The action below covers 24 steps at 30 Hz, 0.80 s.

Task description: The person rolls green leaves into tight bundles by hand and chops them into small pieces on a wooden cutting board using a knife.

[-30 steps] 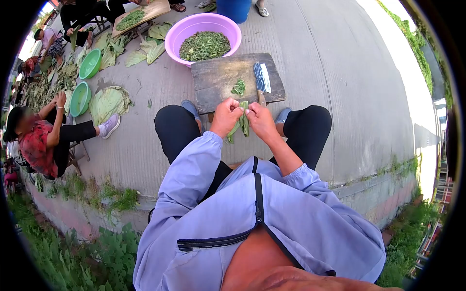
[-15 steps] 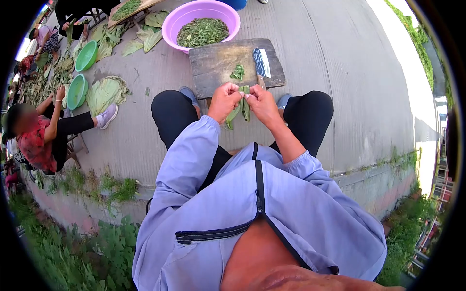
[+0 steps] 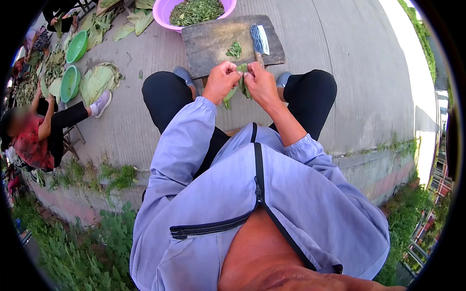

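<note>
Evidently, the lavender zipped jacket (image 3: 208,179) is worn open at the neck, and the black-trousered knees (image 3: 165,99) are spread on the near side of the worn, dark wooden cutting board (image 3: 206,53). Just short of its near edge, a long, limp bundle of green leaf strips (image 3: 229,98) is pinched between thumb and fingers of the left hand (image 3: 220,82) and likewise of the right hand (image 3: 262,86), the fingertips being held nearly together. The bundle's long axis is laid roughly along the line from body to board: its upper end is pointed at the board, and its loose ends are hung towards the lap, one slanted to the left.

By the look of it, much has been cut, while the gripped strips are left whole. On the board, a small heap of cut green pieces (image 3: 234,49) is seen near the middle; to its right a broad-bladed knife with a wooden handle (image 3: 260,40) is laid flat, unheld, its handle turned bodyward.

Beyond the board's far left edge, finely chopped greens (image 3: 196,12) are held in a round purple plastic basin (image 3: 160,18). Well left of the board, a large pale-green leaf (image 3: 99,83) is spread beside a green plastic basin (image 3: 70,84), and a stool is occupied by a person in a red patterned top (image 3: 32,145).
</note>
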Available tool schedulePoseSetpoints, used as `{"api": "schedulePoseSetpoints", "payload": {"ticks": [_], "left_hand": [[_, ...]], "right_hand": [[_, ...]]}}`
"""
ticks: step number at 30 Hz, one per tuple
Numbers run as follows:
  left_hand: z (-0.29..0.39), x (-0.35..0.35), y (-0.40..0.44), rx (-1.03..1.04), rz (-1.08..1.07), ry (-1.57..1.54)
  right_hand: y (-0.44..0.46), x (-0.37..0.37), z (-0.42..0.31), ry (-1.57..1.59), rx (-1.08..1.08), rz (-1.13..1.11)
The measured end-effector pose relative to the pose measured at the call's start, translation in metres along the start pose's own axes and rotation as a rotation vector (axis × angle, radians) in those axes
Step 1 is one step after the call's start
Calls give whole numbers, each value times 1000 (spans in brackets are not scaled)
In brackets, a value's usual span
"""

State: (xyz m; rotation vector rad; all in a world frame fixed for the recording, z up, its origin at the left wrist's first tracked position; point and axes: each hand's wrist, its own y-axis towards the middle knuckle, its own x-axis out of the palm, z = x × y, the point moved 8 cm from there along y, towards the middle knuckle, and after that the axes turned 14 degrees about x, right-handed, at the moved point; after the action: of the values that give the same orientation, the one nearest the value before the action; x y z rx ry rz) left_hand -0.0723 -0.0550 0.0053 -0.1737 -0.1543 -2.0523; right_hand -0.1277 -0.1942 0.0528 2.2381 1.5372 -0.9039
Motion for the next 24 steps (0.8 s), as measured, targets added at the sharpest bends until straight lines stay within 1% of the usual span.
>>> {"api": "schedulePoseSetpoints", "payload": {"ticks": [5, 11, 17, 24], "left_hand": [[2, 1, 0, -8, 7, -2], [2, 5, -1, -26, 8, -37], [2, 5, -1, -16, -1, -46], [6, 9, -3, -25, -17, -68]], "right_hand": [[2, 0, 1, 26, -1, -4], [2, -2, 1, 49, -116, 33], [0, -5, -4, 44, -159, 68], [2, -4, -3, 46, -139, -40]]}}
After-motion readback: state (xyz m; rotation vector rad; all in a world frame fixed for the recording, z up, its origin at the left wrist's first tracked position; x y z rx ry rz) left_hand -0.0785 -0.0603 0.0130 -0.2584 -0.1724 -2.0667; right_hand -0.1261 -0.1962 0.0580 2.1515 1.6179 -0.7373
